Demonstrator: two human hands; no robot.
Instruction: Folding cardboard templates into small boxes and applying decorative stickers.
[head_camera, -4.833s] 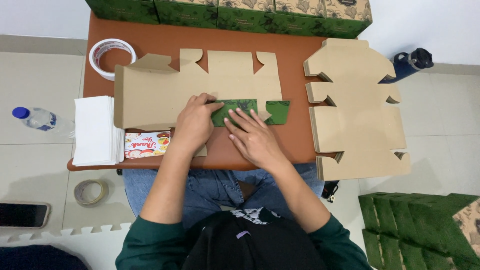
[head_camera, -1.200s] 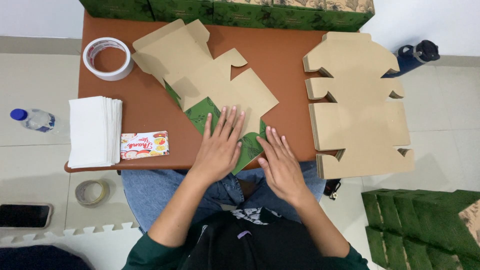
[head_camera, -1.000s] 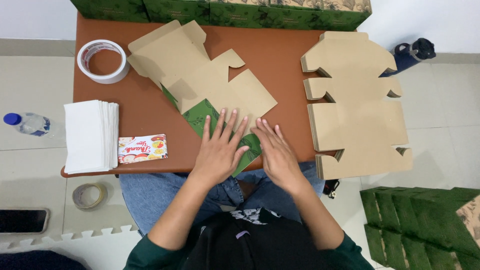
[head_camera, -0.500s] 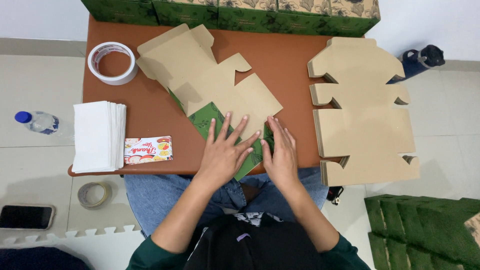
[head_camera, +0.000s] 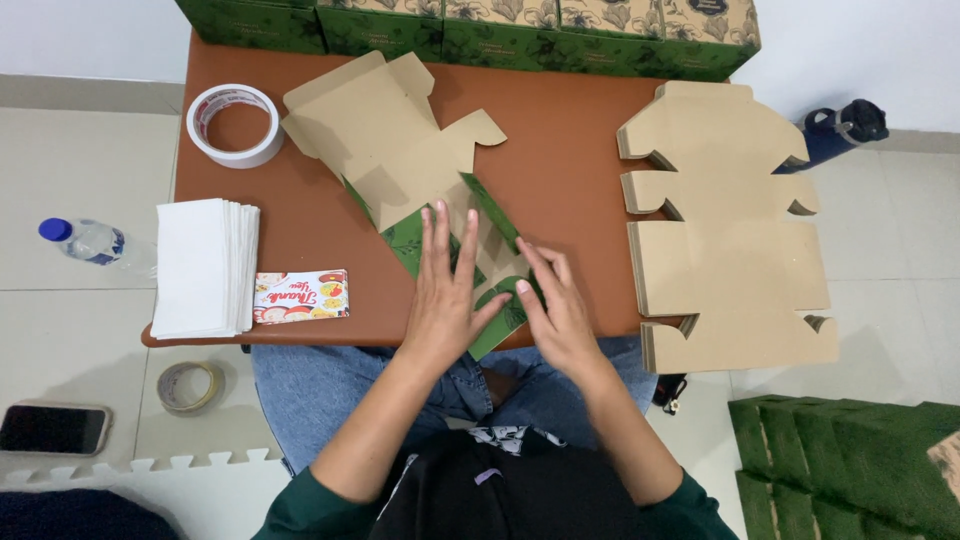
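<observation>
Flat cardboard box blank (head_camera: 400, 150) lying slantwise on the brown table (head_camera: 570, 140), plain kraft face up over the far part, green printed face showing on the folded near flaps. Left hand (head_camera: 447, 300) pressed palm-down on the near end of the blank, fingers spread apart and straight, gripping nothing. Right hand (head_camera: 556, 315) just beside it to the right, also flat and open, fingertips resting on the green flap near the table's near edge; thumb touching or almost touching the left hand, cannot tell which.

To the right, a stack of unfolded kraft blanks (head_camera: 725, 230), well apart from the hands. To the left, a pile of white sheets (head_camera: 200, 265) with a small colourful card (head_camera: 300, 296) just beside it. Roll of white tape (head_camera: 237, 124) at the far left corner. Row of green printed boxes (head_camera: 480, 25) along the far edge. On the floor at left, a plastic bottle (head_camera: 95, 243), a smaller tape roll (head_camera: 190, 386) and a phone (head_camera: 52, 429)
</observation>
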